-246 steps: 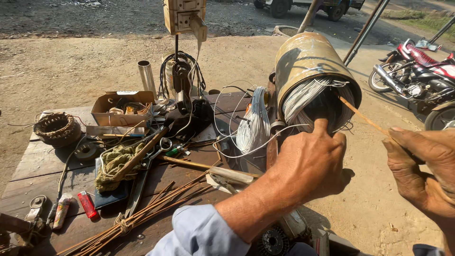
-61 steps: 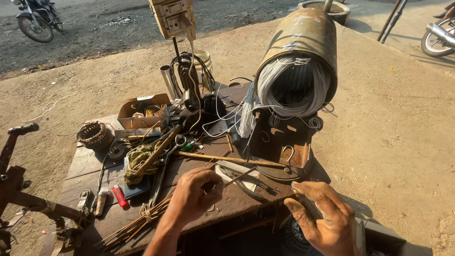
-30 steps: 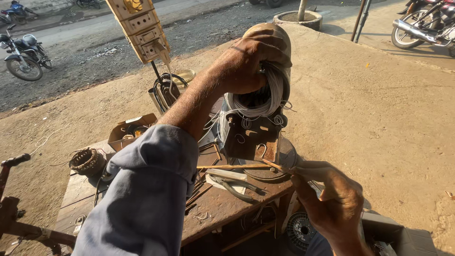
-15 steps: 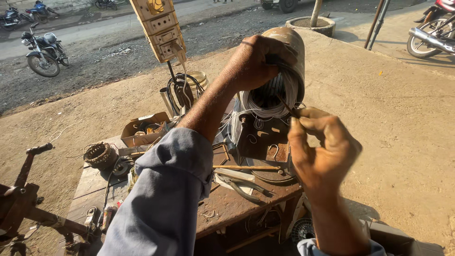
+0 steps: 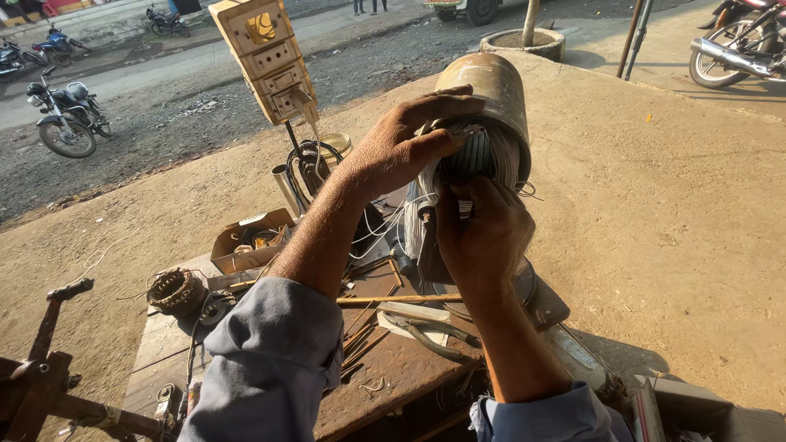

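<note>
A roadside repair workshop in the open: a worn wooden desk (image 5: 393, 376) strewn with wire and tools, a motor casing (image 5: 491, 98), a socket board (image 5: 270, 57), motorbikes (image 5: 65, 123) on the dirt road.

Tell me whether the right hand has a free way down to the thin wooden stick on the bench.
Probably yes: the right hand is at the motor casing, and the wooden stick lies uncovered just beneath it.
</note>
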